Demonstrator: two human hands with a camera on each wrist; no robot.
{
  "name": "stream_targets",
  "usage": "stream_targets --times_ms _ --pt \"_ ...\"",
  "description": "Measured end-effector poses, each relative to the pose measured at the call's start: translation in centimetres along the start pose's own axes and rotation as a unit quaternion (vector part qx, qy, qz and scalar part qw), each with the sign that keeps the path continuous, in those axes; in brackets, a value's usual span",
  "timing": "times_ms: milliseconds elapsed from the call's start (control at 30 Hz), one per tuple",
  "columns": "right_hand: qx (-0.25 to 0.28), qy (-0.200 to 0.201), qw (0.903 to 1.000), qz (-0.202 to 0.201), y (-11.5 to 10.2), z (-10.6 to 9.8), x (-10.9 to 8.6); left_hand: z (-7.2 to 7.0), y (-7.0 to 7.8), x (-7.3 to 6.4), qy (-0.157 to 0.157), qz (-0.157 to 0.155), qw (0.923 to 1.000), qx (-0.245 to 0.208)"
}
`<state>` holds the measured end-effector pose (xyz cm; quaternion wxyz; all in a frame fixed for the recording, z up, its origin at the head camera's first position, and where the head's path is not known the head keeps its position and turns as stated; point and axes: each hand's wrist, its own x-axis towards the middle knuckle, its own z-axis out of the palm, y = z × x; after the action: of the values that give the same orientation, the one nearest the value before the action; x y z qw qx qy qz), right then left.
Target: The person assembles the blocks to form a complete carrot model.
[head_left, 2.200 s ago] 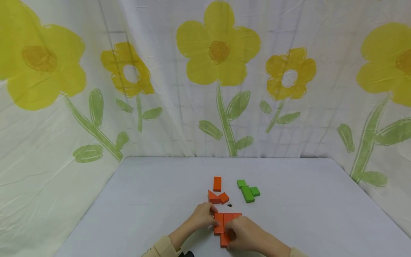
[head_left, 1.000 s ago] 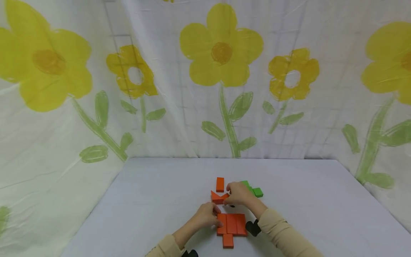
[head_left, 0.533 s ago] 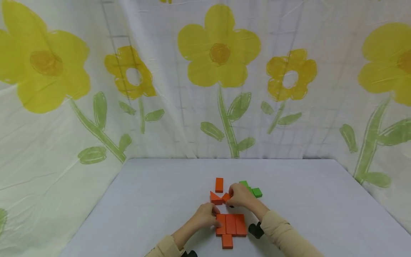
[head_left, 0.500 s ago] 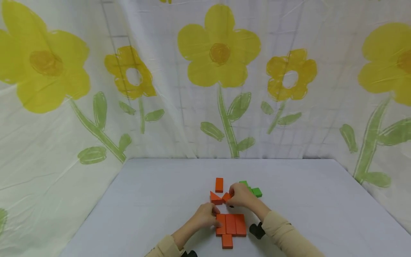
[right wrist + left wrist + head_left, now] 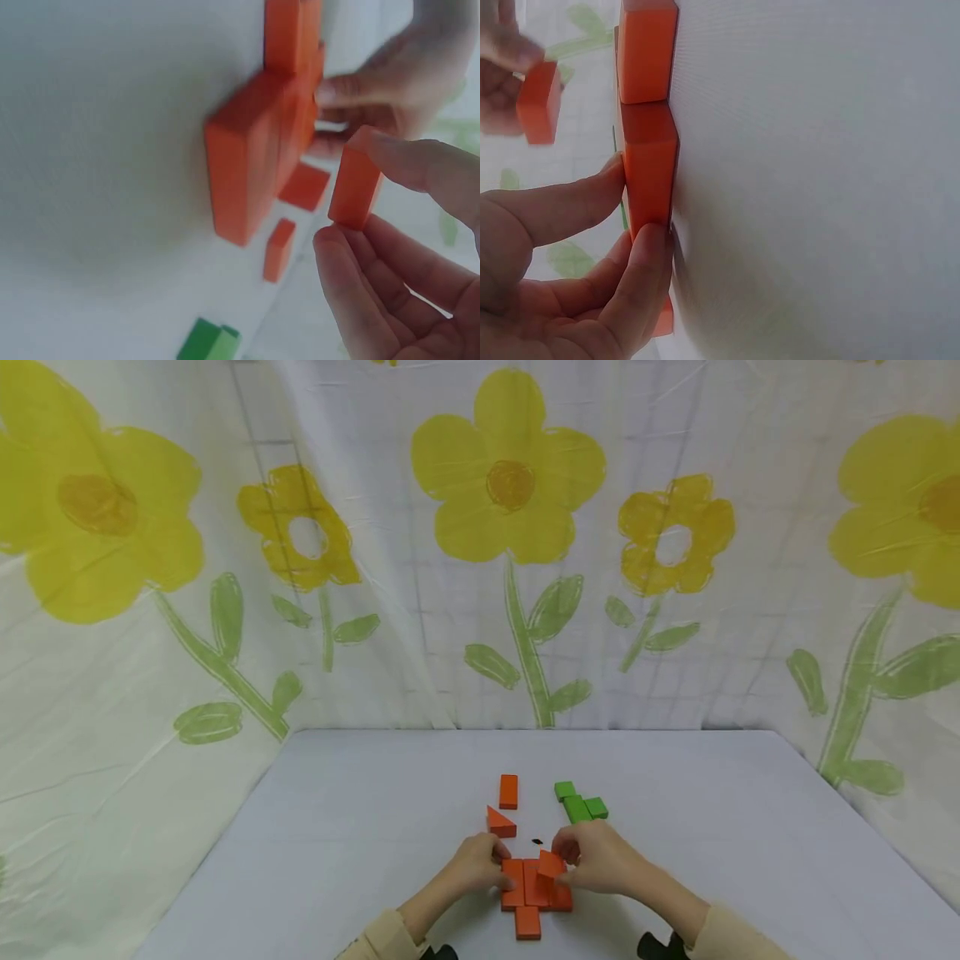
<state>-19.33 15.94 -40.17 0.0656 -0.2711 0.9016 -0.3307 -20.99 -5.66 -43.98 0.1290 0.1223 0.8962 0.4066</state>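
Note:
My right hand (image 5: 603, 860) pinches a small orange block (image 5: 551, 863) between thumb and fingertips. In the right wrist view this small orange block (image 5: 355, 178) is raised above a flat row of oblong orange blocks (image 5: 533, 893). The row is made of 3 blocks side by side, and a shorter orange block (image 5: 528, 923) touches its near edge. At the row's left side my left hand (image 5: 474, 860) grips the leftmost block (image 5: 649, 176), thumb on its top and a fingertip against its side. The held block partly hides the row's right part in the head view.
Beyond the row lie an orange triangular block (image 5: 501, 823) and an orange oblong block (image 5: 508, 791). Several green blocks (image 5: 576, 808) lie to the back right. A small dark mark (image 5: 537, 841) is on the white table (image 5: 375, 802). A flowered curtain (image 5: 420, 635) hangs behind.
My right hand has taken the small orange block from beside the triangular one and brought it nearer, over the row. Before that it left the row's near end. My left hand stays on the leftmost block.

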Motion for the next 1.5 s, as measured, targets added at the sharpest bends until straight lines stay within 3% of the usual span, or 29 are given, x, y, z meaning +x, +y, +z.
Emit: stream_targets --times_ms 133,333,600,867,1500 --pt "0.022 -0.043 0.9988 0.008 -0.4 0.9 -1.4 0.1 -0.1 0.1 0.003 0.004 1.0000 0.004" --pt "0.017 -0.073 0.9972 0.002 -0.6 2.0 -2.5 0.1 -0.1 0.1 0.004 0.009 0.9999 0.008" --pt "0.015 -0.105 0.9921 0.067 -0.9 3.1 -2.8 -0.1 0.0 -0.1 0.003 0.013 0.9999 0.001" --pt "-0.006 -0.090 0.9942 0.059 -0.9 3.3 -2.6 -0.2 0.1 -0.2 -0.004 0.018 0.9998 -0.003" --pt "0.001 -0.085 0.9952 0.049 -0.6 3.6 -2.7 -0.1 0.0 -0.2 -0.004 0.013 0.9999 -0.005"
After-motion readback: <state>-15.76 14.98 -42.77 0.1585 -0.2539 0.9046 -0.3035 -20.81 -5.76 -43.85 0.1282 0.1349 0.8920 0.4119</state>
